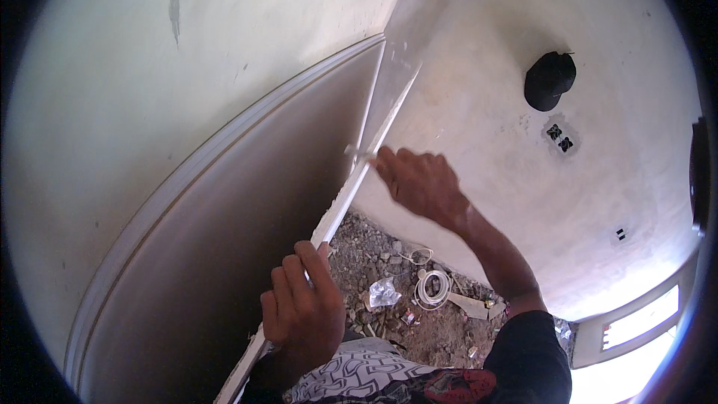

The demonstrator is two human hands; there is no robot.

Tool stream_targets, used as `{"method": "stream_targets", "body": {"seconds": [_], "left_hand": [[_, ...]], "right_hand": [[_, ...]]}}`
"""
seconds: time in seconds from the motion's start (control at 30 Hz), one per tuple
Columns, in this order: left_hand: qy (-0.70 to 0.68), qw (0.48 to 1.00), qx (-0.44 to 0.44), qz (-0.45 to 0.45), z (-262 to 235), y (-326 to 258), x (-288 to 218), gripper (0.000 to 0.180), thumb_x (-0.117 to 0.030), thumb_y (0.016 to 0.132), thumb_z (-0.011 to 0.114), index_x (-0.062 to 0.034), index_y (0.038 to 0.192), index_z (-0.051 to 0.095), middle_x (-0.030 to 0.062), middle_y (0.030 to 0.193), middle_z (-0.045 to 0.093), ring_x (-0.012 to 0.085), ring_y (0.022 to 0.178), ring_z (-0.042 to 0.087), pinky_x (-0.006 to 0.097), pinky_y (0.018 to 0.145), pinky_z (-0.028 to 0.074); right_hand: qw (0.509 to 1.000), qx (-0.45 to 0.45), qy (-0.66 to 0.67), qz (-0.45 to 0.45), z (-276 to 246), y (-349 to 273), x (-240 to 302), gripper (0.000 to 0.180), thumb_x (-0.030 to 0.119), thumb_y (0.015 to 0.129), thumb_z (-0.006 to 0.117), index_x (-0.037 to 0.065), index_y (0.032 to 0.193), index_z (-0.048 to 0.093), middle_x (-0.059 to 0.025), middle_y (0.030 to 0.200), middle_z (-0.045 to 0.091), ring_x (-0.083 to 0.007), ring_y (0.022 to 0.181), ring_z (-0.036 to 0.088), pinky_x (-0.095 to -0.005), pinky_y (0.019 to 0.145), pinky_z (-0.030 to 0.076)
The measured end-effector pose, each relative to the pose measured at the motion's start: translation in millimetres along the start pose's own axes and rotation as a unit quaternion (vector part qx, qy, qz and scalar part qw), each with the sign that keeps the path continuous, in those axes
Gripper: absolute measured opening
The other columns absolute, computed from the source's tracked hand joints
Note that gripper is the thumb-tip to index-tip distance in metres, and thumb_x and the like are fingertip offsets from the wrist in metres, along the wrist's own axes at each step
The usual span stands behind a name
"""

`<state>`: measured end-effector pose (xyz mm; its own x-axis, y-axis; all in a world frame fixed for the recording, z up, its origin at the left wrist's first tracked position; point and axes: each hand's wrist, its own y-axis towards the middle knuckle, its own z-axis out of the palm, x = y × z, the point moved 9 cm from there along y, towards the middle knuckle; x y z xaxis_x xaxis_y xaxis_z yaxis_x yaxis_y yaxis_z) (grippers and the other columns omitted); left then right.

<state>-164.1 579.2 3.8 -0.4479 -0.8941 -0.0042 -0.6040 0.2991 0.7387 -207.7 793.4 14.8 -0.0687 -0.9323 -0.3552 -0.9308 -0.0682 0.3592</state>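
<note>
A thin white board (pixel 335 213) stands on edge, its long edge running from the lower left up toward the room corner. That edge looks rough and crumbly in its middle stretch. My left hand (pixel 305 301) grips the edge low down, fingers wrapped over it. Farther up, my right hand (pixel 422 183) is closed on a small, thin, pale tool (pixel 360 153) that lies across the board's edge. The tool is blurred, so its exact kind is unclear. Beyond the edge, a large grey-brown sheet (pixel 247 202) with a pale rim leans against the left wall.
A black cap (pixel 550 81) hangs on the right wall above an open socket box with wires (pixel 559 138). On the rubble floor (pixel 366 254) lie a coil of white cable (pixel 433 289), a crumpled silvery plastic piece (pixel 384 293) and scraps. A bright opening (pixel 636 359) is at lower right.
</note>
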Motion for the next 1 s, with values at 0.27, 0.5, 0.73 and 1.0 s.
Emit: {"method": "stream_targets", "body": {"seconds": [0.27,0.5,0.73,1.0], "left_hand": [[-0.006,1.0,0.015,0.006,2.0,-1.3,-9.4,0.03,-0.035,0.086,0.077,-0.0097,0.1,0.067,-0.0019,0.076,0.059,0.0075,0.065,0.058,0.026,0.05,0.033],[-0.001,1.0,0.006,0.004,-3.4,-1.6,-9.8,0.029,-0.035,0.087,0.076,-0.0099,0.1,0.067,-0.0022,0.074,0.058,0.0076,0.064,0.057,0.026,0.049,0.034],[-0.007,1.0,0.01,0.001,-0.2,0.1,-10.6,0.03,-0.034,0.087,0.076,-0.008,0.1,0.067,-0.001,0.076,0.057,0.0087,0.066,0.057,0.027,0.051,0.035],[-0.019,0.998,0.041,-0.041,3.6,-7.2,-2.1,0.037,-0.039,0.083,0.079,-0.0098,0.102,0.066,0.0038,0.083,0.065,0.0161,0.074,0.064,0.032,0.054,0.042]], "right_hand": [[1.0,0.007,-0.011,0.024,3.4,-3.6,-25.0,0.029,0.036,0.104,0.049,0.01,0.097,0.058,-0.0111,0.063,0.061,-0.0337,0.051,0.064,-0.0474,0.045,0.051],[0.986,0.08,-0.001,0.149,37.4,11.1,-94.9,0.03,0.035,0.106,0.042,0.009,0.097,0.054,-0.0154,0.066,0.064,-0.0397,0.059,0.065,-0.0538,0.054,0.052],[0.994,-0.001,0.001,0.11,38.6,16.0,-100.5,0.036,0.038,0.107,0.041,0.008,0.096,0.056,-0.0152,0.063,0.063,-0.0381,0.055,0.064,-0.0513,0.051,0.052],[0.996,0.0,-0.022,0.089,48.5,17.7,-98.1,0.034,0.039,0.106,0.04,0.01,0.103,0.057,-0.0154,0.065,0.066,-0.0371,0.059,0.069,-0.0499,0.051,0.056]]}}
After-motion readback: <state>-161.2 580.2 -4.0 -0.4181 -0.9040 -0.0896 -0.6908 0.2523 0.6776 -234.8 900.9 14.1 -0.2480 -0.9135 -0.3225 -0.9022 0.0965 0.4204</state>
